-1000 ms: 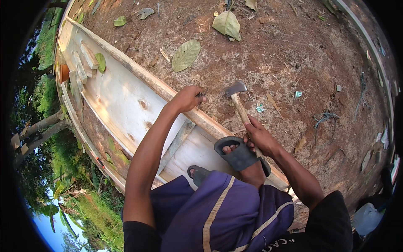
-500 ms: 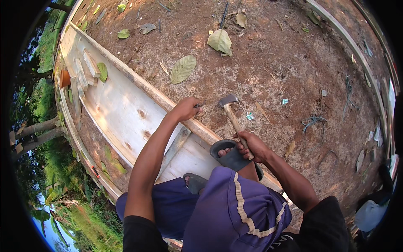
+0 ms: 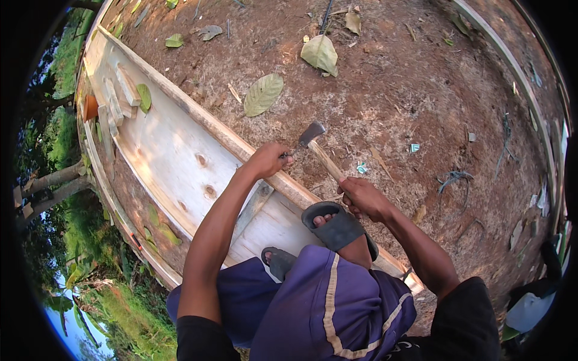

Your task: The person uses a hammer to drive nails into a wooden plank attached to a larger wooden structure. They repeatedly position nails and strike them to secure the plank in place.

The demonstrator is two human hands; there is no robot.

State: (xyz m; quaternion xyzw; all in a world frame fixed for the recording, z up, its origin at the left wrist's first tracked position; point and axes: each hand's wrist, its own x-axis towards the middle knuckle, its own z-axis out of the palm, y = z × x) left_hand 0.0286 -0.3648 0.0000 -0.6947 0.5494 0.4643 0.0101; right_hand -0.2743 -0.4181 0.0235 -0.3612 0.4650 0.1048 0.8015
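A long pale wooden boat hull (image 3: 162,150) lies on bare earth, its rim (image 3: 211,129) running from the upper left toward me. My left hand (image 3: 268,159) rests on that rim, fingers pinched on something small I cannot make out, right beside the hammer's head. My right hand (image 3: 361,197) grips the wooden handle of a hammer (image 3: 316,144), whose metal head sits just above the rim, close to my left fingers. My feet in dark sandals (image 3: 334,225) stand on the rim and inside the hull.
Dry leaves (image 3: 262,94), twigs and small scraps litter the brown ground to the right of the boat. Short wooden blocks (image 3: 123,90) lie inside the far end of the hull. Grass and tree trunks are at the left. A long plank (image 3: 512,84) lies at the far right.
The hammer head has come down and left, closer to my left hand on the rim. My left hand stays at the same spot on the rim.
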